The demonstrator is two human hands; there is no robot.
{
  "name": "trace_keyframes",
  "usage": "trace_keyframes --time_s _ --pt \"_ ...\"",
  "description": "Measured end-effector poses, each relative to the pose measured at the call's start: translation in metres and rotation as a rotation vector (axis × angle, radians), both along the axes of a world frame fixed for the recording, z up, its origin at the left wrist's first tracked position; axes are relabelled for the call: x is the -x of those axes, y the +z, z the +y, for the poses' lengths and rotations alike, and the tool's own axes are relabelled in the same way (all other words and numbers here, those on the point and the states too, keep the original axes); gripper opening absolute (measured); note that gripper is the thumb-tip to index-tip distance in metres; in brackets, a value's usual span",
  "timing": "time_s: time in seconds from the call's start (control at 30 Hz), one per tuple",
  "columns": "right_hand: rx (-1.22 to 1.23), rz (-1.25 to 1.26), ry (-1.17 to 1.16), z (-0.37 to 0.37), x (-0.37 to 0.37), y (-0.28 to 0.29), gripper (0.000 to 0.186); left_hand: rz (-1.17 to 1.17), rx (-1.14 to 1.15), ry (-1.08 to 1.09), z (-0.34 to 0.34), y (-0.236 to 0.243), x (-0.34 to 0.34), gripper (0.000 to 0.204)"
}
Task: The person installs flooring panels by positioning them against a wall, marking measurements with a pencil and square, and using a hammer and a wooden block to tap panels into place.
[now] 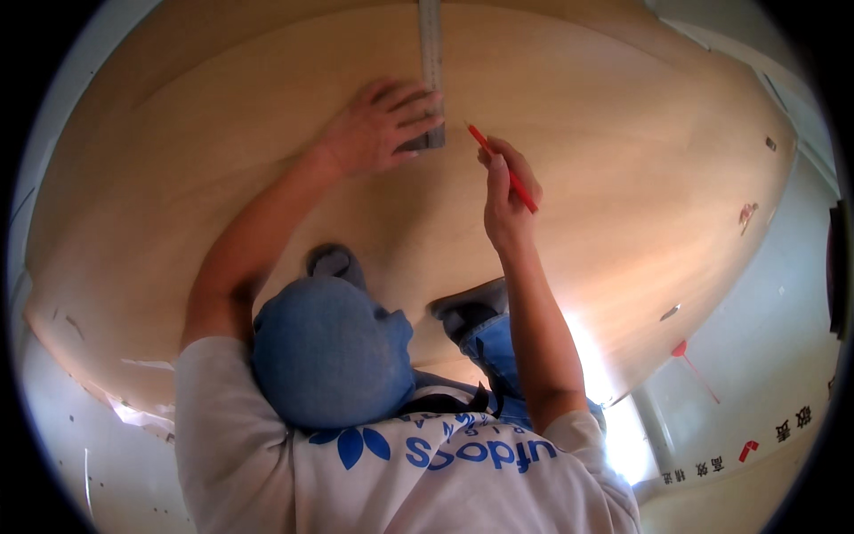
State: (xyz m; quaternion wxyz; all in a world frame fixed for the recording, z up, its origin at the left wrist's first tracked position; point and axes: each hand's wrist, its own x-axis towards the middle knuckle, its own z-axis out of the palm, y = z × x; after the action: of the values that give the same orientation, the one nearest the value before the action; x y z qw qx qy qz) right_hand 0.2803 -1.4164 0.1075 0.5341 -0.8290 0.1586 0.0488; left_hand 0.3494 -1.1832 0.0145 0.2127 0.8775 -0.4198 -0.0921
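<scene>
A large light-brown wooden sheet (569, 80) spreads out beneath me. A long metal ruler (431, 44) lies on it, running up to the far edge of the view; a dark piece shows beside its near end, partly hidden by fingers. My left hand (378, 129) rests with fingers spread, their tips over the ruler's near end. In my right hand (509, 191) is a red pencil (478, 136), held between thumb and fingers. Its tip points up and left, a little to the right of the ruler's end.
My bent knee (329, 351) in blue jeans and my dark shoes (470, 307) are on the sheet's near part. Small scraps (747, 214) lie toward its right rim. A pale wall or floor (712, 356) with red and dark markings lies beyond, with bright light low at the right.
</scene>
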Motion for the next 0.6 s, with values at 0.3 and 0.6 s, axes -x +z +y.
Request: trace_keyframes --time_s 0.3,0.6 --pt "0.121 -0.222 0.098 0.041 -0.122 -0.035 0.024 -0.015 0.015 0.023 0.002 0.001 -0.003 0.076" --pt "0.247 -0.242 0.196 0.056 -0.146 -0.045 0.028 0.001 0.004 0.043 0.006 0.006 -0.002 0.080"
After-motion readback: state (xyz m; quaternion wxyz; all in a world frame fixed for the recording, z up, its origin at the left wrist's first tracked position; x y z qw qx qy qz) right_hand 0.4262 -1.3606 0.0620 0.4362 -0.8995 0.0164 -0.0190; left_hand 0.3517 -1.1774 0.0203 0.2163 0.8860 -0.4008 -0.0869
